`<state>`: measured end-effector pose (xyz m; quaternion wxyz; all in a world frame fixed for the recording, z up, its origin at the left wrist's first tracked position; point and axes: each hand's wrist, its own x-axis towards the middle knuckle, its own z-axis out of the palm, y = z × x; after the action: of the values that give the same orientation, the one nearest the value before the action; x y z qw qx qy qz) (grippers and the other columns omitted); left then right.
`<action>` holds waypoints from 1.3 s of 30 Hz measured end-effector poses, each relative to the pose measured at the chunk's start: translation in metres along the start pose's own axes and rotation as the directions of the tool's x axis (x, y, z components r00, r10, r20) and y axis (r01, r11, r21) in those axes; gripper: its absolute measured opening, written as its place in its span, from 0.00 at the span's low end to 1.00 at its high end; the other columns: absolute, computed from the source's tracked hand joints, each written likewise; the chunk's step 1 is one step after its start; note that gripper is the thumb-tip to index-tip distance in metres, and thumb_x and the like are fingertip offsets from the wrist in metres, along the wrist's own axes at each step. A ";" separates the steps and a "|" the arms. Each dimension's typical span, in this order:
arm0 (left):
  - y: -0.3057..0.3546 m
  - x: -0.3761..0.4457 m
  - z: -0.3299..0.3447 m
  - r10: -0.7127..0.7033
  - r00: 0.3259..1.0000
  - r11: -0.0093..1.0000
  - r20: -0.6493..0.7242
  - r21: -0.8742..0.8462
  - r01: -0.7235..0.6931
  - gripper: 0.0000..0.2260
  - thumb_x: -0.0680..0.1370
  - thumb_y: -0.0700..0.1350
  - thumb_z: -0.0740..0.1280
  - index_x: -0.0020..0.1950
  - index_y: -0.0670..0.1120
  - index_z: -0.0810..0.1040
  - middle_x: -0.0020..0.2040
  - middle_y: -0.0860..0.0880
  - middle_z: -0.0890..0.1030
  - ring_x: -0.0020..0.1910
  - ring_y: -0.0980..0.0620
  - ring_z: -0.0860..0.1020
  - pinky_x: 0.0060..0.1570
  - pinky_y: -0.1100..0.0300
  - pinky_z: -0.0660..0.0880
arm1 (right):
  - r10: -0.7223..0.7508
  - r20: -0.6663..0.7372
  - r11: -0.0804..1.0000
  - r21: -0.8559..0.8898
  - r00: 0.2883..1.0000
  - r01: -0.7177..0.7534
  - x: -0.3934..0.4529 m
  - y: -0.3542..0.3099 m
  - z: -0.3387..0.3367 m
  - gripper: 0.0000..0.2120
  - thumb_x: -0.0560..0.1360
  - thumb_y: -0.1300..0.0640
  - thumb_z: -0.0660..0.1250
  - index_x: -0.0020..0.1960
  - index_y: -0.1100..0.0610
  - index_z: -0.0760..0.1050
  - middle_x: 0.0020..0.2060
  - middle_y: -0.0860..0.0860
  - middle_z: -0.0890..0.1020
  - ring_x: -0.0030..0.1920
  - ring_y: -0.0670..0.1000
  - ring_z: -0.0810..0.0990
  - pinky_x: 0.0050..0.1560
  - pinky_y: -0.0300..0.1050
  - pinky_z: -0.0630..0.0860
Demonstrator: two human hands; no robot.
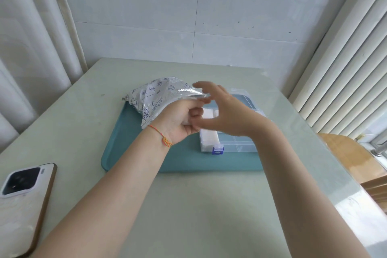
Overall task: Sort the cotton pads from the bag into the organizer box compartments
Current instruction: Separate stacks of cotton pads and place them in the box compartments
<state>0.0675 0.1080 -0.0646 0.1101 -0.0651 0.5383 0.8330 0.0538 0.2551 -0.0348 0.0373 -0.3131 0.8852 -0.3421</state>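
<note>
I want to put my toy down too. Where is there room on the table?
Bare table lies between the teal tray and the near edge, right of the phone, and behind the bag. It is crowded on the tray, where the left hand, right hand and organizer box meet.

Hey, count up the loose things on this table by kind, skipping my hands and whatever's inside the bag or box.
Bag: 1
Organizer box: 1
Tray: 1
Phone: 1
Total: 4
</note>
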 end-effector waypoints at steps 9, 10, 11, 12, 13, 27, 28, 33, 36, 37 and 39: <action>0.000 -0.001 0.006 0.138 0.980 0.990 0.145 -0.053 -0.132 0.14 0.82 0.48 0.61 0.66 0.54 0.79 0.52 0.51 0.76 0.56 0.48 0.72 0.67 0.44 0.68 | 0.355 -0.149 0.875 0.400 0.923 -0.272 -0.005 -0.004 -0.011 0.09 0.76 0.57 0.65 0.47 0.55 0.84 0.35 0.46 0.80 0.32 0.43 0.73 0.31 0.33 0.68; -0.001 -0.002 0.009 0.139 0.974 0.990 0.179 -0.022 -0.137 0.15 0.82 0.49 0.60 0.67 0.54 0.78 0.50 0.53 0.76 0.56 0.49 0.71 0.68 0.44 0.65 | 0.359 -0.100 0.843 0.461 0.928 -0.277 -0.008 -0.002 -0.012 0.08 0.76 0.56 0.66 0.47 0.55 0.84 0.38 0.47 0.82 0.36 0.45 0.75 0.35 0.36 0.70; -0.003 -0.002 0.012 0.131 0.968 0.991 0.212 -0.006 -0.133 0.15 0.82 0.49 0.60 0.67 0.55 0.78 0.49 0.54 0.77 0.55 0.50 0.70 0.69 0.44 0.64 | 0.356 -0.068 0.817 0.506 0.932 -0.275 -0.011 0.002 -0.012 0.08 0.76 0.56 0.67 0.48 0.55 0.84 0.40 0.48 0.83 0.39 0.46 0.76 0.37 0.38 0.71; -0.004 -0.003 0.015 0.119 0.964 0.992 0.239 0.000 -0.123 0.15 0.82 0.49 0.60 0.67 0.55 0.78 0.49 0.54 0.78 0.54 0.50 0.71 0.71 0.43 0.64 | 0.349 -0.050 0.802 0.531 0.936 -0.271 -0.013 0.006 -0.012 0.07 0.76 0.55 0.68 0.49 0.55 0.84 0.41 0.49 0.83 0.40 0.47 0.77 0.39 0.39 0.71; -0.005 -0.004 0.018 0.104 0.961 0.994 0.257 0.004 -0.109 0.15 0.83 0.48 0.59 0.67 0.54 0.78 0.49 0.54 0.79 0.53 0.51 0.72 0.70 0.44 0.65 | 0.343 -0.038 0.793 0.547 0.938 -0.268 -0.014 0.010 -0.011 0.08 0.76 0.55 0.68 0.50 0.56 0.84 0.41 0.49 0.83 0.40 0.47 0.77 0.39 0.39 0.71; -0.019 0.007 0.023 0.306 0.944 0.124 0.120 0.979 -0.165 0.07 0.75 0.40 0.67 0.44 0.44 0.85 0.44 0.48 0.85 0.43 0.50 0.79 0.46 0.58 0.77 | 0.509 -0.124 0.861 0.060 0.852 -0.506 -0.024 0.061 -0.007 0.10 0.73 0.63 0.67 0.40 0.49 0.82 0.31 0.46 0.79 0.35 0.51 0.76 0.41 0.42 0.74; -0.021 0.007 0.027 0.279 0.949 0.055 0.145 0.985 -0.166 0.08 0.75 0.39 0.66 0.45 0.44 0.86 0.45 0.48 0.85 0.45 0.50 0.80 0.48 0.58 0.77 | 0.512 -0.111 0.858 0.014 0.852 -0.514 -0.024 0.062 -0.006 0.11 0.73 0.63 0.66 0.41 0.49 0.83 0.32 0.45 0.79 0.37 0.51 0.77 0.44 0.43 0.76; -0.023 0.010 0.029 0.249 0.954 -0.045 0.169 0.986 -0.162 0.10 0.74 0.38 0.66 0.46 0.46 0.87 0.46 0.50 0.85 0.48 0.51 0.80 0.49 0.60 0.76 | 0.514 -0.063 0.854 -0.059 0.856 -0.517 -0.021 0.066 -0.001 0.08 0.71 0.63 0.70 0.45 0.53 0.86 0.40 0.50 0.84 0.41 0.50 0.79 0.48 0.44 0.78; -0.026 0.011 0.026 0.318 0.933 0.005 0.169 0.984 -0.180 0.11 0.74 0.37 0.65 0.46 0.47 0.87 0.45 0.51 0.84 0.45 0.52 0.79 0.46 0.62 0.73 | 0.513 -0.042 0.857 -0.034 0.857 -0.515 -0.022 0.067 -0.001 0.08 0.70 0.63 0.71 0.46 0.54 0.86 0.38 0.50 0.83 0.35 0.46 0.77 0.38 0.38 0.75; -0.027 0.012 0.024 0.364 0.919 0.041 0.152 0.983 -0.179 0.11 0.74 0.37 0.65 0.46 0.48 0.86 0.45 0.51 0.83 0.44 0.53 0.77 0.45 0.63 0.71 | 0.515 -0.035 0.857 -0.016 0.857 -0.516 -0.022 0.067 -0.003 0.08 0.70 0.63 0.71 0.45 0.54 0.86 0.37 0.49 0.83 0.33 0.46 0.76 0.35 0.36 0.74; -0.028 0.012 0.017 0.466 0.880 0.121 0.089 0.979 -0.162 0.09 0.74 0.38 0.67 0.44 0.50 0.85 0.43 0.51 0.79 0.42 0.52 0.75 0.43 0.63 0.68 | 0.516 -0.046 0.856 0.036 0.855 -0.515 -0.023 0.066 -0.009 0.08 0.71 0.64 0.70 0.43 0.53 0.85 0.33 0.48 0.82 0.32 0.47 0.75 0.32 0.34 0.72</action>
<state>0.0632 0.1358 -0.0846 -0.1198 0.0349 0.9480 0.2928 0.0352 0.3113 -0.0733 0.1073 -0.0550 0.9335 -0.3377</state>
